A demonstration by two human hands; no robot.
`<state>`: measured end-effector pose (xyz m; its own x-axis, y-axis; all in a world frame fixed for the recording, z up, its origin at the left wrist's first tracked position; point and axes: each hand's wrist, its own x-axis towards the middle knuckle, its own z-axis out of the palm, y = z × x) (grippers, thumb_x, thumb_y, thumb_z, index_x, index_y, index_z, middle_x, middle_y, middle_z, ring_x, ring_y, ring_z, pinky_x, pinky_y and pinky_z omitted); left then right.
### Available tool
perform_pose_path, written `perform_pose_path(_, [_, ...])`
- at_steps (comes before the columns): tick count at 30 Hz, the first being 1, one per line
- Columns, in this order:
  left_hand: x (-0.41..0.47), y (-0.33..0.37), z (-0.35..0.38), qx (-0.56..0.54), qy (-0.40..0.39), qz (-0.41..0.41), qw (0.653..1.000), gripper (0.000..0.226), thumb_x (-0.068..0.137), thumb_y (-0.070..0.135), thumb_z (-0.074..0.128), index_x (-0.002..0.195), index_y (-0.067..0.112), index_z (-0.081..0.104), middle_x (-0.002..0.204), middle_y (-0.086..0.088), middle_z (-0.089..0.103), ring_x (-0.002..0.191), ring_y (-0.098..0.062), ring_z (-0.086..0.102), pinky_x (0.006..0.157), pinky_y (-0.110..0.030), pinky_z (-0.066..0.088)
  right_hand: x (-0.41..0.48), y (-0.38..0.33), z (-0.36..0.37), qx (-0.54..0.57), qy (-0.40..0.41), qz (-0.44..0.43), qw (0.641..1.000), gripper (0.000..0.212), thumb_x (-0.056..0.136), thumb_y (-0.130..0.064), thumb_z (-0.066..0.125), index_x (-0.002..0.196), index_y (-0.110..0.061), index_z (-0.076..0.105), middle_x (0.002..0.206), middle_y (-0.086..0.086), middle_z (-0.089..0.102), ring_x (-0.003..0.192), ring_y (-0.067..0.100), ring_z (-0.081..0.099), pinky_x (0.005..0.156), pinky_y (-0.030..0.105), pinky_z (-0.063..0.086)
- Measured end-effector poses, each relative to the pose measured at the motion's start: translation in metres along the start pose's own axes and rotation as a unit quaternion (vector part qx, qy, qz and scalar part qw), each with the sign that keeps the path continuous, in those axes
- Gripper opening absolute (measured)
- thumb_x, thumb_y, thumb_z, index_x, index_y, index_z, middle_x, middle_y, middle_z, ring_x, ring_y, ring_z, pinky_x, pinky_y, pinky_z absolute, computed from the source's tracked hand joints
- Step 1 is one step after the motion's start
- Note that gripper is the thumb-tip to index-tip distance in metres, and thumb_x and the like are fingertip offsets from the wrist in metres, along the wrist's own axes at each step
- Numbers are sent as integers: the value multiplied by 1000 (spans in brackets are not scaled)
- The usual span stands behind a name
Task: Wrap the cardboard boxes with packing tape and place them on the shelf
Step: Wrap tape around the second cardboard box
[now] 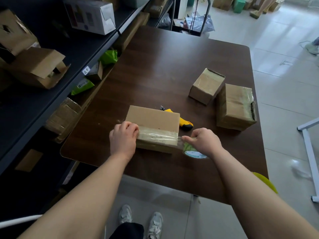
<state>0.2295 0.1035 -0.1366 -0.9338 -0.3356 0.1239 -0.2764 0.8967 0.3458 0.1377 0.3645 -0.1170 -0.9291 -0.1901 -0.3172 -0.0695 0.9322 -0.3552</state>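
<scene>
- Flat brown box (153,121) on bench (164,66); shiny, wrinkled tape strip (158,135) along near edge.
- L grip (123,138) clasps box's left end.
- R grip (205,143) grasps tape roll (191,150), right of box.

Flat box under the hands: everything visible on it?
The flat cardboard box is plain brown, low and rectangular, lying closed on the dark table. Clear packing tape runs along its near edge and stretches off the right corner to the tape roll held by the right hand. The left hand grips its left end. A yellow utility knife lies behind it, partly hidden.
</scene>
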Motion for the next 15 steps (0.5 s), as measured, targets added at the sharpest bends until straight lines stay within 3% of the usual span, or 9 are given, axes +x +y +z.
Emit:
perform_pose_path(2, [14,4,-7,36,13,-11,999,18,98,27,48,105,22,64,113,1,61,107,-22,51,94,-38,38,1,-12,7,5,-5,-14,1000,46,82,-64,62,62,-23,55,62,-9,59,64,11,56,50,25,33])
perform_pose_path(4, [17,13,-6,45,-9,-18,999,31,100,35,40,121,20,59,130,-1,57,121,-22,48,104,-38,34,2,-22,13,10,-11,-23,1000,44,82,-63,62,63,-23,56,63,-8,60,68,14,58,52,27,36])
perform_pose_path(5, [15,18,-1,46,-45,-21,998,45,101,42,34,136,18,48,145,-4,45,135,-23,37,112,-38,27,2,-25,16,11,-12,-26,1000,44,83,-62,61,64,-23,57,64,-7,60,69,16,58,53,28,36])
perform_pose_path(7, [11,24,13,66,-126,-32,989,73,98,58,18,154,12,9,162,-8,3,149,-25,-1,119,-39,2,3,-28,21,14,-15,-27,999,42,83,-62,61,66,-23,57,65,-8,60,72,17,58,55,28,36])
perform_pose_path(9, [10,22,23,96,-154,-41,983,85,91,68,5,151,10,-14,159,-10,-20,146,-27,-21,116,-41,-12,3,-28,25,20,-22,-27,999,42,85,-62,59,69,-23,60,64,-9,59,70,16,59,54,28,36])
perform_pose_path(13, [24,10,29,114,-164,-46,979,84,90,68,2,149,13,-19,158,-7,-26,142,-24,-30,108,-48,-22,6,-19,28,150,-50,-28,987,55,88,-58,59,65,-8,57,52,-5,47,50,12,44,50,29,33])
perform_pose_path(15, [32,6,30,118,-174,-48,976,83,90,67,2,149,13,-21,157,-6,-28,141,-23,-32,107,-50,-23,7,-15,26,224,-70,-35,971,52,92,-53,58,69,-6,58,55,-5,45,49,8,40,51,29,33])
